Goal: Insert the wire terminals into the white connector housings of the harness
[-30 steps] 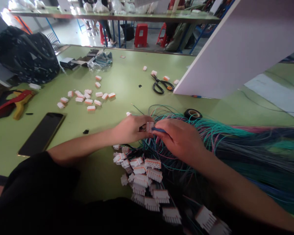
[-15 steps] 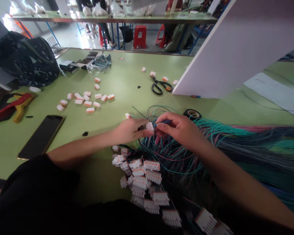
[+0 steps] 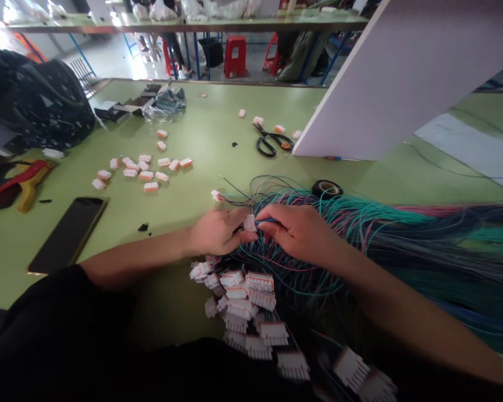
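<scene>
Connector (image 3: 249, 223): small white plug, pinched between your two hands just above the table (image 3: 201, 139), over the near end of the wire bundle (image 3: 360, 234).
Left hand (image 3: 216, 231): your fingers are curled, thumb and forefinger clamped on the connector.
Right hand (image 3: 299, 231): closed around a blue wire (image 3: 268, 221), its tip at the connector's 3 o'clock side.
Finished plugs (image 3: 251, 301): heaped at 6 o'clock of your hands.
Scissors (image 3: 270, 142): 12 o'clock, well apart.
</scene>
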`<state>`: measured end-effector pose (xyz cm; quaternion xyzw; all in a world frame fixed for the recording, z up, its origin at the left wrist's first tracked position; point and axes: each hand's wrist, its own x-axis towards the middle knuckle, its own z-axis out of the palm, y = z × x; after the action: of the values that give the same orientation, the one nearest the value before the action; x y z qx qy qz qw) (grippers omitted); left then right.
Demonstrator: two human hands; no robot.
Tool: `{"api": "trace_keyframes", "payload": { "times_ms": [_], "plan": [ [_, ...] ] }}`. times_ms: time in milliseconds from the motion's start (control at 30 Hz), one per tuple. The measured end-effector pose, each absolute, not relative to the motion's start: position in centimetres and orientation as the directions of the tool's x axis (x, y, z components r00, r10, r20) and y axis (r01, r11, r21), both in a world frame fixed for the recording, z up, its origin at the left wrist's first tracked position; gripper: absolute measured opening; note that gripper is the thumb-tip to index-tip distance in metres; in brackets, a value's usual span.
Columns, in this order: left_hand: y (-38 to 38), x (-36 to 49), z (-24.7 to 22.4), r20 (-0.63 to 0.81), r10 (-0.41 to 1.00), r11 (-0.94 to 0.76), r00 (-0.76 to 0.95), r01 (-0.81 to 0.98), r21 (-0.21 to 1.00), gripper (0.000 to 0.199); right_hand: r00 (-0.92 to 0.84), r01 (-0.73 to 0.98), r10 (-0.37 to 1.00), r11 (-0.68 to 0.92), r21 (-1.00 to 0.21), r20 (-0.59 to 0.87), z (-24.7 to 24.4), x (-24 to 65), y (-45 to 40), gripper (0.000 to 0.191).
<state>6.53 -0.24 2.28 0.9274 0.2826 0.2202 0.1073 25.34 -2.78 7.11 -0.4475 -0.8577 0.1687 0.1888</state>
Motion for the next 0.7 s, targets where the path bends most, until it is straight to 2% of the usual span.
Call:
{"api": "trace_keyframes", "payload": {
  "times_ms": [267, 467, 533, 567, 633, 667, 700],
  "plan": [
    [-0.4, 6.5, 1.9, 0.402, 0.57, -0.821, 0.716, 0.494, 0.285, 0.054, -0.534, 0.746, 0.827, 0.559, -0.363, 0.177, 6.2, 24.7, -2.9, 0.016],
    [-0.3, 6.9, 2.2, 0.447, 0.544, -0.837, 0.709, 0.429, 0.339, 0.054, -0.565, 0.672, 0.814, 0.55, -0.495, 0.136, 8.5, 26.2, -2.3, 0.012],
    [-0.2, 6.7, 2.1, 0.43, 0.562, -0.823, 0.706, 0.429, 0.373, 0.052, -0.497, 0.653, 0.846, 0.512, -0.558, 0.194, 9.7, 27.7, -2.2, 0.01],
    [-0.1, 6.6, 1.9, 0.422, 0.577, -0.811, 0.7, 0.431, 0.395, 0.051, -0.412, 0.64, 0.871, 0.485, -0.596, 0.266, 10.3, 28.5, -2.1, 0.01],
    [0.2, 6.4, 1.5, 0.417, 0.588, -0.795, 0.693, 0.402, 0.454, 0.049, -0.095, 0.621, 0.878, 0.42, -0.662, 0.469, 11.0, 29.7, -2.0, 0.008],
    [0.4, 6.4, 1.2, 0.421, 0.581, -0.792, 0.697, 0.364, 0.489, 0.048, -0.05, 0.632, 0.873, 0.404, -0.661, 0.486, 11.1, 30.0, -2.0, 0.006],
    [0.6, 6.4, 1.0, 0.429, 0.571, -0.788, 0.7, 0.322, 0.524, 0.047, -0.148, 0.667, 0.899, 0.399, -0.629, 0.413, 11.1, 29.9, -2.0, 0.007]
  ]
}}
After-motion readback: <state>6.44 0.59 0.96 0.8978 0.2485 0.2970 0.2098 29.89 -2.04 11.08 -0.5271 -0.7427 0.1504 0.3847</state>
